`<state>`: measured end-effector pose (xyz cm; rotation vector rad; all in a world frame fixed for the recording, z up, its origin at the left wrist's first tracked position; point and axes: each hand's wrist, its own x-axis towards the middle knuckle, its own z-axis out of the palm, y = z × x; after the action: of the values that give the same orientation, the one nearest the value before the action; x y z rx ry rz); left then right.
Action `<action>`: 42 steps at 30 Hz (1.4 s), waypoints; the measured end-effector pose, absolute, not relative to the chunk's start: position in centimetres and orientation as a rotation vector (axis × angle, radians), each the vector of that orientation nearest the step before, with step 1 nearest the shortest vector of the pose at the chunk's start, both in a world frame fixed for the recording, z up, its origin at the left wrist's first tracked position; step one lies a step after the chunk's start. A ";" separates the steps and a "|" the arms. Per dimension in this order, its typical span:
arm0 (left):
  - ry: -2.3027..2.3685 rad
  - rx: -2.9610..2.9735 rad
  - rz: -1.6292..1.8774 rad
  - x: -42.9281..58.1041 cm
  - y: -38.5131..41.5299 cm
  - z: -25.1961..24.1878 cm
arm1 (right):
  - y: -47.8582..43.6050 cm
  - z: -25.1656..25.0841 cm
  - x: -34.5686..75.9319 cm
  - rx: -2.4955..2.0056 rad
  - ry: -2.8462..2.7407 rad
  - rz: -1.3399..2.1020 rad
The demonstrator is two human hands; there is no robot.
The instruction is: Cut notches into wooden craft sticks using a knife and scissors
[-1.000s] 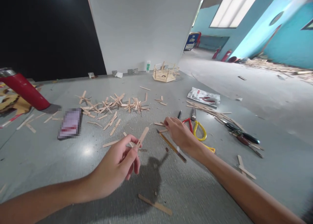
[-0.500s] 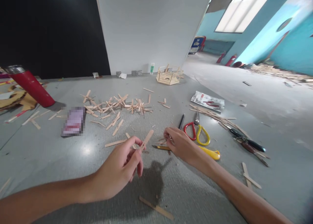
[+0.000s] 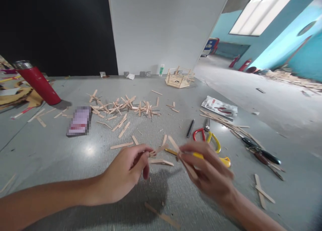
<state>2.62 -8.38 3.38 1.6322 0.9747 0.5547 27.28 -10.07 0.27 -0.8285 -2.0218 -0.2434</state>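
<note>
My left hand [image 3: 125, 170] pinches a wooden craft stick [image 3: 161, 148] between thumb and fingers, its free end pointing right. My right hand [image 3: 211, 172], smeared by motion, is closed on another craft stick [image 3: 173, 142] that slants up to the left. Beneath the right hand lies a yellow utility knife [image 3: 225, 162], partly covered by the fingers. One loose craft stick [image 3: 161, 162] rests on the table between the hands, and another craft stick [image 3: 162, 216] lies nearer to me. Just beyond the right hand are scissor-like pliers [image 3: 213, 141] with red and yellow handles.
Beyond the hands spreads a heap of craft sticks [image 3: 125, 104]. A red flask [image 3: 40, 85] and a blurred-out phone-like object [image 3: 79, 121] are at left. At the back stand a glue stick [image 3: 161, 70] and a wooden stick frame [image 3: 178, 80]. Black-handled pliers [image 3: 261, 152] lie at right.
My right hand has lifted from the small sticks by the knife and now holds a craft stick. The stick in my left hand has tipped down to the right. The view has shifted slightly.
</note>
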 end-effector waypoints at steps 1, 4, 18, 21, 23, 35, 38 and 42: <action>0.968 1.649 0.553 2.6 -8.4 3.3 | -10.7 0.3 27.3 -0.715 -2.103 -0.254; 0.939 1.689 0.542 2.6 -8.4 3.3 | -11.8 0.3 26.9 -0.533 -2.204 -0.351; 0.912 1.739 0.538 2.4 -8.7 3.6 | -13.0 1.8 26.5 -0.627 -2.295 -0.163; 0.898 1.769 0.524 2.5 -8.7 3.9 | -13.0 1.7 26.3 -0.632 -2.226 -0.148; 0.888 1.784 0.519 2.6 -8.7 4.0 | -12.9 1.8 26.2 -0.653 -2.234 -0.162; 0.809 1.844 0.440 2.5 -8.8 4.1 | -12.8 1.5 25.2 -0.753 -2.150 -0.033; 0.791 1.846 0.448 2.6 -8.9 4.1 | -12.3 1.1 24.7 -0.742 -2.021 0.075; 0.782 1.760 0.385 2.8 -9.0 4.4 | -11.6 0.4 24.2 -0.736 -1.953 0.188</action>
<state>2.77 -9.01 4.41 1.7600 0.7821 0.3852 24.22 -11.63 0.39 -0.7364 -1.9531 0.1882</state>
